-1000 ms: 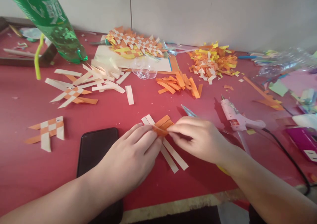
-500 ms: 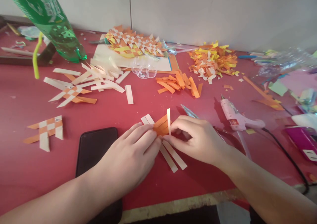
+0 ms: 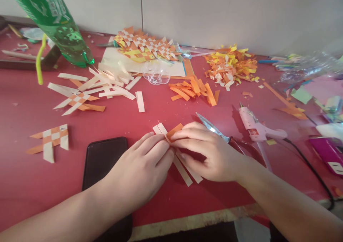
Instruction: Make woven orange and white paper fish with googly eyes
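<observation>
Between my hands lie white paper strips [image 3: 184, 172] crossed with orange paper strips [image 3: 176, 129], partly covered by my fingers. My left hand [image 3: 151, 156] is closed, its fingertips pressing the crossing from the left. From the right, my right hand [image 3: 206, 147] reaches over the orange strips, fingertips together at the crossing near the left fingers. The white strip it held upright is now mostly hidden under its fingers. Behind the right hand lie scissors [image 3: 213, 126], blades toward the wall. A black phone [image 3: 104, 160] lies beneath and beside my left forearm.
Loose white strips [image 3: 118, 90], orange strips [image 3: 194, 88] and a woven checkered piece [image 3: 55, 138] lie around. At the back stand a green bottle [image 3: 63, 31], more woven pieces [image 3: 147, 45] and paper scraps [image 3: 232, 67]. A pink glue gun [image 3: 257, 126] with a cord sits right.
My right hand has moved left over the orange strips, bringing the upright white strip down toward the crossing. More of the scissors shows. My left hand stays in place.
</observation>
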A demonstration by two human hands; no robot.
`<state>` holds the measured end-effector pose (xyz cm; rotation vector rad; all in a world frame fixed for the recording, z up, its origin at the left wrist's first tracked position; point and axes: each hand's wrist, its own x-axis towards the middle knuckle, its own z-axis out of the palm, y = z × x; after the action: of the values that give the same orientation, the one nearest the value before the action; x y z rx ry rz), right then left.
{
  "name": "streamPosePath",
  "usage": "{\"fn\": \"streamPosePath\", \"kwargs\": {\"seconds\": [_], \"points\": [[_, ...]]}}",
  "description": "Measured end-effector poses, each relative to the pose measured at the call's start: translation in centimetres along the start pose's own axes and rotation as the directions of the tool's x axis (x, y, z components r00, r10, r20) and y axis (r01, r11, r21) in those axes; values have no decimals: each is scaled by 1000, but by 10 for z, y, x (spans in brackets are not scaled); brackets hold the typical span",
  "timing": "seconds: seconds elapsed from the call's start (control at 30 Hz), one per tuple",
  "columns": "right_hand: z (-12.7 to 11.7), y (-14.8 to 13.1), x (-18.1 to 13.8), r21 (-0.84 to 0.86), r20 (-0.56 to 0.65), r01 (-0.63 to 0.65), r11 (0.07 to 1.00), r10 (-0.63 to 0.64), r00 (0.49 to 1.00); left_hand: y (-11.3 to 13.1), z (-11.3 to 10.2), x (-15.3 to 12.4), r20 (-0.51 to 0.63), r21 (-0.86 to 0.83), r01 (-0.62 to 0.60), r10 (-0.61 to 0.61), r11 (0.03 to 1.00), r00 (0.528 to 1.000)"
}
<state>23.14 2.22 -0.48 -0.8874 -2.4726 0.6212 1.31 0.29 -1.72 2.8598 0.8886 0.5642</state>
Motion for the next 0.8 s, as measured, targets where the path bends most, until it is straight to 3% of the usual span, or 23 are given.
{"fn": "streamPosePath", "kwargs": {"seconds": [0.23,0.4,0.47,0.6,0.8], "points": [[2,3,-4,-130,41,-5,992,11,999,0,-4,2,-66,-19,-8,7,1000,998],[1,9,-8,-390,-130,-23,920,-30,991,-1,-1,1,-94,-9,-12,11,1000,996],[0,9,-9,-423,-135,-27,906,-33,990,-1,0,0,-97,4,-21,22,1000,995],[0,1,-8,-364,-60,-32,931,11,998,-1,1,0,-61,13,-19,20,1000,998],[-8,-8,-4,-27,44,-140,990,142,989,-2,-2,1,4,0,-25,25,1000,1000]]}}
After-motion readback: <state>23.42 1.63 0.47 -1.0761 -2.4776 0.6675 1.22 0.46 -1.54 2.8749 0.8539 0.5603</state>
